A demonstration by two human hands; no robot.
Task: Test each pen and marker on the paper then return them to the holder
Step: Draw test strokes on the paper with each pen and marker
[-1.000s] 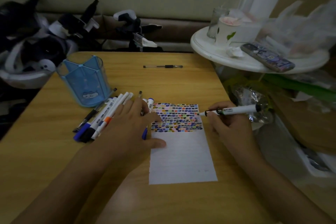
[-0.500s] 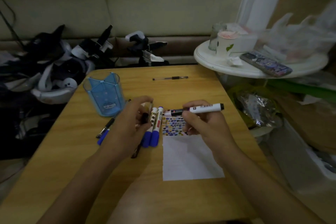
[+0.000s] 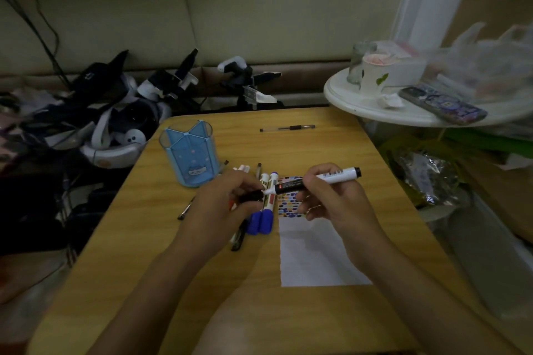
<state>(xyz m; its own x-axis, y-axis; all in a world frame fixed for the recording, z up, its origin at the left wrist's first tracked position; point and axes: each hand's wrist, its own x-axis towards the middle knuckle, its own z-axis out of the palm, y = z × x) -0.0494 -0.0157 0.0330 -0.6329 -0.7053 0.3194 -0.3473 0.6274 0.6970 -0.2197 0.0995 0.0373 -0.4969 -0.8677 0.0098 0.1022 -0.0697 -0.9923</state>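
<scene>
Evidently at the recapping step, the right hand (image 3: 331, 202) grips a white-barrelled black marker (image 3: 314, 181) above the colour-dabbed white paper (image 3: 314, 256), the left hand (image 3: 227, 199) pinching its black cap (image 3: 253, 196) at the tip; next, press on, then the blue plastic holder (image 3: 189, 153).

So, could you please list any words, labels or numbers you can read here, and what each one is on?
None can be read.
Marker in the right hand: printed label, too blurred.
Blue-capped markers: labels too small.
Pen holder: cartoon picture only.
Phone: pattern, no clear text.
</scene>
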